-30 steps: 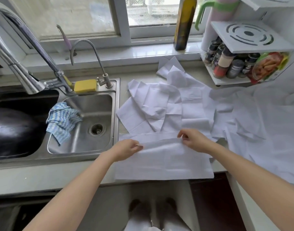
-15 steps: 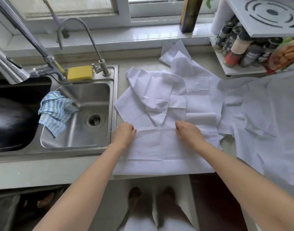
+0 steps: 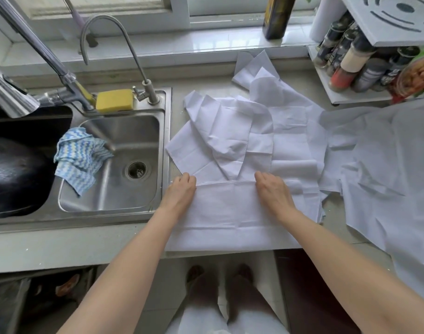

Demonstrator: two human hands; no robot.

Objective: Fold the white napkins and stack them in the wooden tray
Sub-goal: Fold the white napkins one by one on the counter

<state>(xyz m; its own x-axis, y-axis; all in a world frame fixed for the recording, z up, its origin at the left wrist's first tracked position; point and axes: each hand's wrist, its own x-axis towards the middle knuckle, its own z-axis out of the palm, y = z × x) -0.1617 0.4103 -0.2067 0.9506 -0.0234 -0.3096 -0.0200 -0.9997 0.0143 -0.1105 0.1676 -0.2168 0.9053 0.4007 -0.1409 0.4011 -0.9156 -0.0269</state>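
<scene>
The steel sink basin [image 3: 114, 165] holds a blue-and-white cloth [image 3: 78, 157] draped over its left wall. A yellow sponge [image 3: 115, 100] sits on the rim behind the basin, and left of the basin a dark round pan [image 3: 13, 174] fills the neighbouring bowl. A white rack [image 3: 350, 97] far right of the sink carries spice jars [image 3: 345, 71].

Just right of the sink, a folded white napkin [image 3: 230, 213] lies flat on the desk [image 3: 61, 247], its near edge at the desk's front lip. The left hand [image 3: 179, 191] rests on the napkin's far left corner beside the sink rim, fingers [image 3: 185, 178] curled down onto the fold edge; whether they pinch it cannot be told. The right hand [image 3: 273, 189] lies palm down farther from the sink, its fingers nearly straight, pressing the same edge. Loose white napkins [image 3: 242, 131] lie crumpled behind the folded one, spreading away from the sink.
</scene>
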